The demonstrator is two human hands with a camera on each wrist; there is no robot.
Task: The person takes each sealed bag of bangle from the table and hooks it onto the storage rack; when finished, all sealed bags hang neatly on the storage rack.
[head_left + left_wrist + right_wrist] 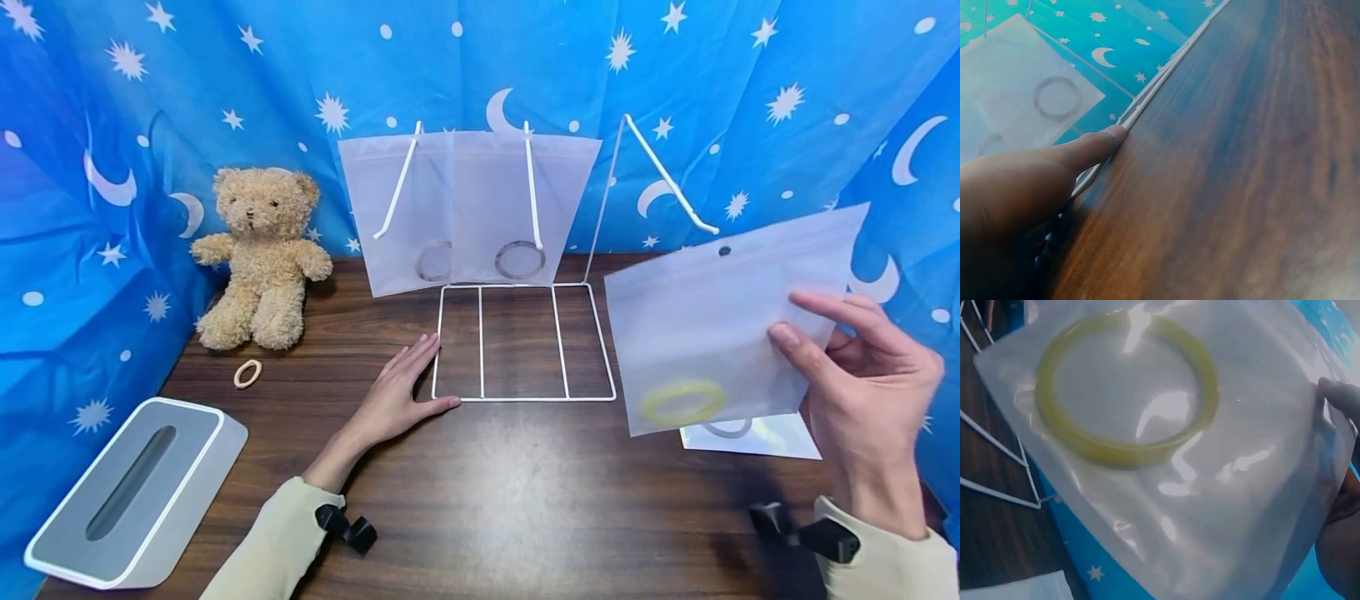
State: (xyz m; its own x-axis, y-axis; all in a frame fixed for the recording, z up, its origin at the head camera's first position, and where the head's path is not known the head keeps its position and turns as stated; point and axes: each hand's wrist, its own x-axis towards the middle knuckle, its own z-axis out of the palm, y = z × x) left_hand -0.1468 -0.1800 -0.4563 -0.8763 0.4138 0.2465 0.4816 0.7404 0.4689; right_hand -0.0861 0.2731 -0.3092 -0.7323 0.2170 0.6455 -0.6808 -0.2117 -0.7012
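The bag (697,333) with the yellow ring (1125,455) inside is right of the rack (532,185), pinched at its side edge by my right hand (870,375), leaving its top hole (724,251) uncovered. My outstretched left hand (401,385) touches the rack's base (482,342) on the desk (525,500), seemingly to steady it.

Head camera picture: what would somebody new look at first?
Probably the fluffy teddy bear at the left, in front of the blue starry curtain. Then the yellow ring at the right, showing through the pale bag in the right hand. In the middle, two more bags hang on a white wire rack.
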